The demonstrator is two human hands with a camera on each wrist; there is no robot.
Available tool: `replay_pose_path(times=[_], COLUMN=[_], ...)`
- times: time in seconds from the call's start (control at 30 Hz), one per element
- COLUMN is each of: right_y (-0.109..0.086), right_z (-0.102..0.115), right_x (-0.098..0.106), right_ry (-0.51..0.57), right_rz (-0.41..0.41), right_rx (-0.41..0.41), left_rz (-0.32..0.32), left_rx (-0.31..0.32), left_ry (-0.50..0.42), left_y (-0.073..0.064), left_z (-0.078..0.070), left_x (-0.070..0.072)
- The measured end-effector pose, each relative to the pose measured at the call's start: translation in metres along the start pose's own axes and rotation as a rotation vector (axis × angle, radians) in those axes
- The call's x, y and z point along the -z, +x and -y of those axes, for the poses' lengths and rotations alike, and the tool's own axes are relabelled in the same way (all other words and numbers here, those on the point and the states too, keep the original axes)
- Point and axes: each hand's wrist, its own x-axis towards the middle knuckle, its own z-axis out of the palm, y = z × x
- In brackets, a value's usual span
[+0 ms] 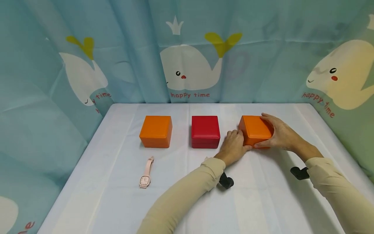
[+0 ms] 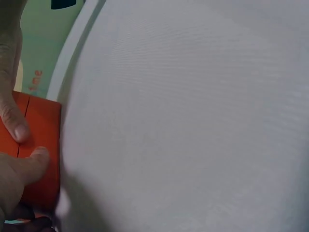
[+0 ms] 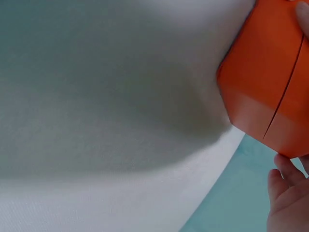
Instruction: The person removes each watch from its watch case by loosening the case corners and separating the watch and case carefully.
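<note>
One rightmost orange box (image 1: 254, 126), one leftmost orange box (image 1: 156, 126) and one red box (image 1: 205, 126) stood in a row toward the far side of a pale-covered table (image 1: 117, 211): three boxes in all, two orange, the red in the middle. One pink watch (image 1: 144, 180) lay well apart from both hands, on the near side of the leftmost orange box. Two hands were on the rightmost orange box, which lay between them, its seam a thin dark line in both wrist views. The left hand (image 1: 233, 144) gripped its near left corner, fingers against the left side and thumb on the near face, below the seam. The right hand (image 1: 277, 131) curved round the right side, fingers at the far edge and thumb on the near face by the seam, holding the box from there. The two thumbs were near each other but apart. Two beige sleeves (image 1: 181, 195) covered the arms, one black piece (image 1: 226, 180) showed beside each, and one blue curtain (image 1: 131, 81) printed with whales hung behind the table
</note>
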Motion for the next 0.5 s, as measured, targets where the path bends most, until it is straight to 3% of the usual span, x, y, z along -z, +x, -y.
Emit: replay_pose_path(times=[0.27,0.5], right_y=[-0.0016,0.0042], right_z=[0.0019,0.0058], right_x=[0.0062,0.0077], right_ry=[-0.071,-0.102], right_rz=[0.014,0.035], right_rx=[-0.013,-0.013], left_rz=[0.017,-0.011], left_rx=[0.042,0.055], left_ry=[0.008,0.011], left_y=[0.0016,0.0001], left_z=[-0.0049,-0.0036], left_x=[0.0018,0.002])
